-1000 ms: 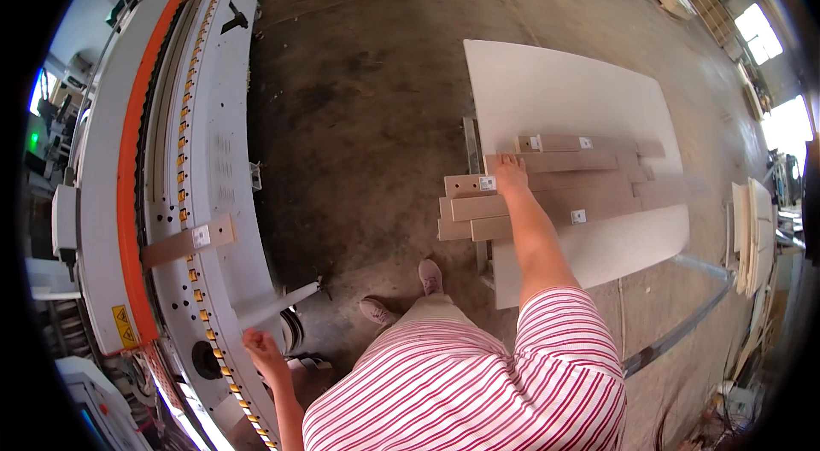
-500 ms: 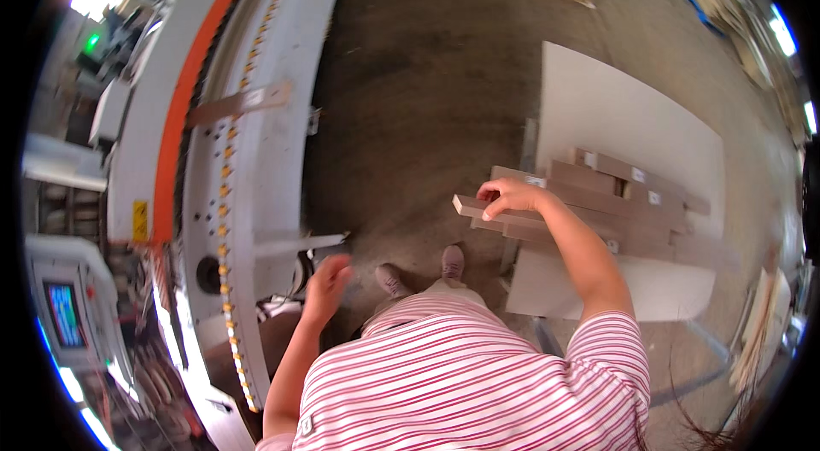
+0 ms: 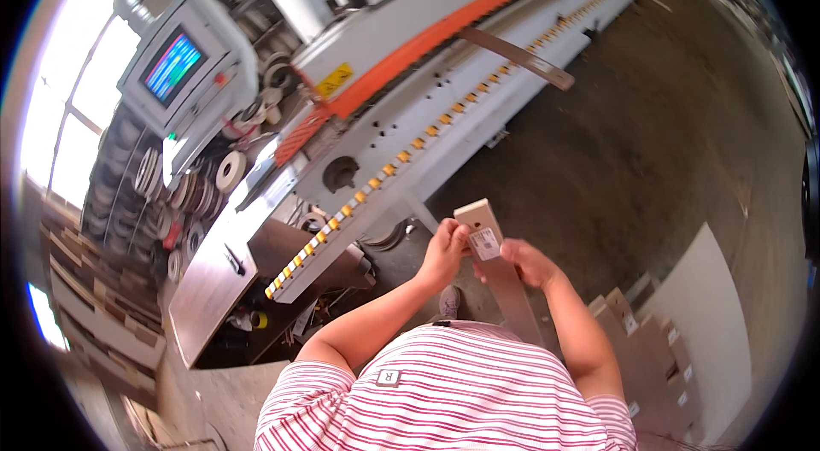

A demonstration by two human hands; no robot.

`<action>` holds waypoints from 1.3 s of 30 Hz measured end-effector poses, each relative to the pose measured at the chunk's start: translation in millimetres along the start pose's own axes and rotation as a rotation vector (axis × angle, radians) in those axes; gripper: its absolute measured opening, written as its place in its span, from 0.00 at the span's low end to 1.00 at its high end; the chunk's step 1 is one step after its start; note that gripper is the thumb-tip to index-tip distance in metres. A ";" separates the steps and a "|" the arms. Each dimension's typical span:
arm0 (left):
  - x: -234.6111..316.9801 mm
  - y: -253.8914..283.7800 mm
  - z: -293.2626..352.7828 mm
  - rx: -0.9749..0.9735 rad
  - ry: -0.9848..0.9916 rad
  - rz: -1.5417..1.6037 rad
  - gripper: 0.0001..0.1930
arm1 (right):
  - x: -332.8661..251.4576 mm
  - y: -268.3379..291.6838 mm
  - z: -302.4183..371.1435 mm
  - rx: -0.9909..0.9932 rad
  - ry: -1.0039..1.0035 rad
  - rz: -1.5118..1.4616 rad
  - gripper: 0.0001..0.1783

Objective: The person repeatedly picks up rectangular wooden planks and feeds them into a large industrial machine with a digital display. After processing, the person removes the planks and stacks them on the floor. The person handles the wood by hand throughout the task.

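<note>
A narrow brown board (image 3: 511, 299) with a pale end and a white label (image 3: 485, 243) is in front of my body, its far end pointing away from me. My left hand (image 3: 444, 253) grips its left edge near that end, fingers closed. On the opposite edge, beside the label, my right hand (image 3: 528, 263) is closed round the board. Where the near end lies is hidden by my shirt.
Ahead and left runs a long grey machine with an orange band (image 3: 427, 41) and a row of yellow rollers (image 3: 389, 170). Another brown strip (image 3: 521, 58) juts from it. A control screen (image 3: 173, 65) stands left. Stacked boards (image 3: 653, 366) lie right, by a pale sheet (image 3: 717, 323).
My view has turned left toward the machine. My right hand has brought a board away from the stack to the front of my body, and my left hand has taken hold of it too.
</note>
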State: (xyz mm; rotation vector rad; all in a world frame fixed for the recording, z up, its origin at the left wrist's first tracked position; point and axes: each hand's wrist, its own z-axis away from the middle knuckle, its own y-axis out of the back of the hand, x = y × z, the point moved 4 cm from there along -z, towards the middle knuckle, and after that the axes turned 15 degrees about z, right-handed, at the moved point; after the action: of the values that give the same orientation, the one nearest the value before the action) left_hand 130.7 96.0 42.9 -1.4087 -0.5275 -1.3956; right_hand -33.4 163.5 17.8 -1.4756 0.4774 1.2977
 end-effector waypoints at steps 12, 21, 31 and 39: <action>99.3 338.1 -133.9 0.797 -0.262 0.241 0.17 | 56.9 -24.5 -40.5 0.094 -0.432 0.399 0.21; 46.6 372.0 -208.6 0.793 -0.071 0.032 0.22 | 41.8 -70.7 -163.3 0.249 -0.295 0.362 0.18; 77.9 342.0 -211.8 0.960 -0.004 -0.485 0.35 | 22.8 -76.7 -191.7 0.237 -0.258 0.350 0.19; 86.7 336.6 -194.3 1.034 -0.041 -0.517 0.35 | 21.8 -65.1 -198.7 0.217 -0.266 0.398 0.18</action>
State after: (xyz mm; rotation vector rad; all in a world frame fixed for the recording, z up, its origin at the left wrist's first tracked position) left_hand 351.7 -225.1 -38.4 -0.4594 -1.4564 -1.1595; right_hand 118.9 20.2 -3.7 -1.0394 0.7342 1.6686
